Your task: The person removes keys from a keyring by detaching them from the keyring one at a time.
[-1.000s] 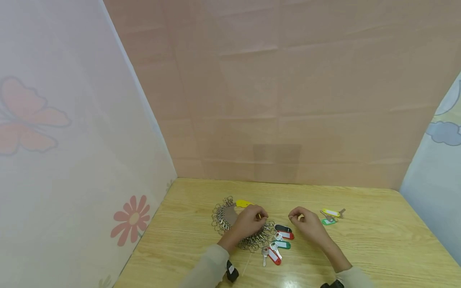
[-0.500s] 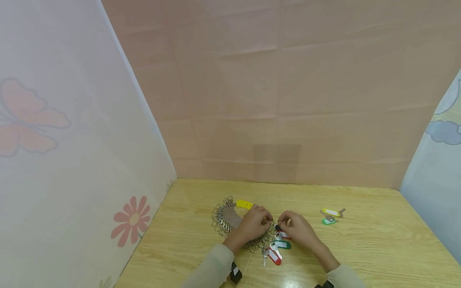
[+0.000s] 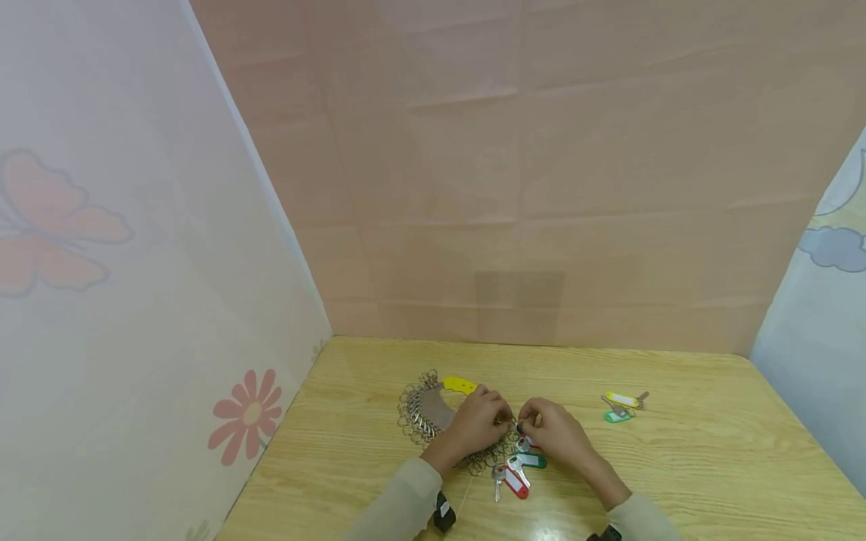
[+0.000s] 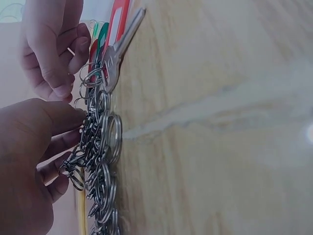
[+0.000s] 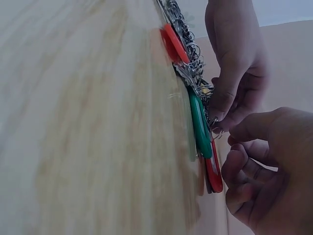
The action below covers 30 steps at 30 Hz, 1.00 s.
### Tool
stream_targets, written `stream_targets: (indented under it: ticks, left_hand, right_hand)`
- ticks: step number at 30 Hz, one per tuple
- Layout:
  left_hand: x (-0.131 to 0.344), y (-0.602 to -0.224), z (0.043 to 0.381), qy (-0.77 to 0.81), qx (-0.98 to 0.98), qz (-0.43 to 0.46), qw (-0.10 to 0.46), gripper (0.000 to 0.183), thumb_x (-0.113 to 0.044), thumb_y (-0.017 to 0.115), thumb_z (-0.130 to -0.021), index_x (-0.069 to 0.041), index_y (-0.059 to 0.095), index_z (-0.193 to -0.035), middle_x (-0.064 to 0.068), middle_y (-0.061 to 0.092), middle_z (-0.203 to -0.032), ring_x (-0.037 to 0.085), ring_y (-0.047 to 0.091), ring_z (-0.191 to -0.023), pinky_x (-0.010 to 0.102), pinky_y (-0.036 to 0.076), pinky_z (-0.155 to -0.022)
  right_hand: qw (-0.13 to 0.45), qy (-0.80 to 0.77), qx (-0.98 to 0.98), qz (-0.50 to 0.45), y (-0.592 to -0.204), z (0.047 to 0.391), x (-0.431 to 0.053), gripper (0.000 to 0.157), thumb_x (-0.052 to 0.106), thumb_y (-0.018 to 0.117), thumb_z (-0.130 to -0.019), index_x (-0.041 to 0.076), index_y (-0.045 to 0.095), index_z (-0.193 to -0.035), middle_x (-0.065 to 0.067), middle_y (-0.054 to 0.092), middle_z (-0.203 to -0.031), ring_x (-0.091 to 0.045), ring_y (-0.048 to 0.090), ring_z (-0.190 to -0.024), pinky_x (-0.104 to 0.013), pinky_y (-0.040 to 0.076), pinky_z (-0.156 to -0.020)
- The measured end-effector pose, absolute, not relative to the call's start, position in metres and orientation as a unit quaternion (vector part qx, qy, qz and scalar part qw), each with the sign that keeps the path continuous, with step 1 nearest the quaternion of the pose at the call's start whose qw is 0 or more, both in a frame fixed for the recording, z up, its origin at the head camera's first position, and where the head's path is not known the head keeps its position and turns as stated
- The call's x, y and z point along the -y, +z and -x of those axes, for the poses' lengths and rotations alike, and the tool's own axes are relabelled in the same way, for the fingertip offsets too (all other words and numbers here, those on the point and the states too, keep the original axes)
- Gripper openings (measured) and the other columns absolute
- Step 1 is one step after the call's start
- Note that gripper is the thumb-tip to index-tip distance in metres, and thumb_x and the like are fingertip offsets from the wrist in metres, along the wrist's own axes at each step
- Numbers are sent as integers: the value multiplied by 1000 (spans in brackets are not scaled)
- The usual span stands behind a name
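A flat brown key holder (image 3: 433, 408) with a yellow grip (image 3: 460, 385) lies on the table, its curved edge lined with metal clips and split rings. My left hand (image 3: 476, 421) is over its right end, thumb and finger pinching a small split ring (image 5: 218, 132). Close against it, my right hand (image 3: 558, 432) has thumb and index fingertips together at the same ring, other fingers curled. Below the hands hang tagged keys: a green tag (image 3: 531, 460), a red tag (image 3: 517, 485) and a silver key (image 3: 497, 485). A second red tag (image 5: 215, 176) is partly hidden by my right hand.
Off to the right lie a yellow tag (image 3: 621, 399) and a green tag (image 3: 617, 416) with keys. The wood-grain table (image 3: 710, 451) meets a brown backdrop (image 3: 433, 188) behind and a patterned white panel (image 3: 169, 263) on the left.
My right hand has moved left from beside the tags to meet my left hand at the rings, covering the black tag and part of a red one. My left hand has shifted slightly right.
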<state>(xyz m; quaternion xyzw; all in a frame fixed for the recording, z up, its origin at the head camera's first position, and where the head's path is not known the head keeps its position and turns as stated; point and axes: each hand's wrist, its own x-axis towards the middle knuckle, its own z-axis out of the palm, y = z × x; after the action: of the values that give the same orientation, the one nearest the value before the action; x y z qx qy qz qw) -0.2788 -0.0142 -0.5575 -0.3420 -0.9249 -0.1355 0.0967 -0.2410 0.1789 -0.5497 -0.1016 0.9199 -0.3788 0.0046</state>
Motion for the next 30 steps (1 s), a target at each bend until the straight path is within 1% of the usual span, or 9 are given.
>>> stream_targets:
  ticks: [3, 6, 13, 22, 30]
  left_hand:
    - [14, -558, 280, -134, 926, 342, 93, 9, -35, 71, -91, -27, 74, -94, -15, 66, -95, 3, 44, -84, 17, 38, -76]
    - [12, -558, 280, -129, 925, 344, 96, 10, -38, 71, -91, -28, 75, -93, -15, 66, -95, 3, 45, -84, 18, 38, -76]
    - [9, -559, 278, -110, 929, 338, 103, 11, -39, 70, -92, -29, 75, -93, -15, 66, -96, 5, 46, -85, 20, 39, -77]
    - [8, -560, 278, -110, 929, 336, 106, 4, -33, 72, -91, -30, 75, -92, -15, 66, -96, 5, 46, -85, 20, 39, -74]
    - [8, -560, 277, -115, 932, 329, 94, 5, -35, 71, -91, -31, 74, -92, -16, 64, -96, 5, 45, -86, 20, 39, -75]
  right_hand:
    - [10, -376, -921, 103, -550, 241, -176, 6, 14, 68, -90, 16, 66, -96, 7, 62, -80, -6, 56, -52, -22, 46, -47]
    - [4, -368, -923, 108, -550, 241, -174, 7, 14, 69, -90, 17, 66, -95, 7, 62, -78, -6, 57, -52, -23, 46, -47]
    - [-19, -314, -942, 114, -552, 244, -170, 7, 19, 74, -87, 22, 68, -87, 11, 59, -75, -3, 51, -57, -22, 40, -51]
    - [-28, -296, -948, 117, -556, 246, -167, 9, 19, 75, -86, 24, 68, -83, 11, 57, -75, -5, 49, -61, -23, 39, -54]
    - [-30, -303, -946, 115, -555, 246, -167, 11, 16, 75, -86, 22, 66, -82, 10, 56, -74, -5, 48, -58, -23, 38, -51]
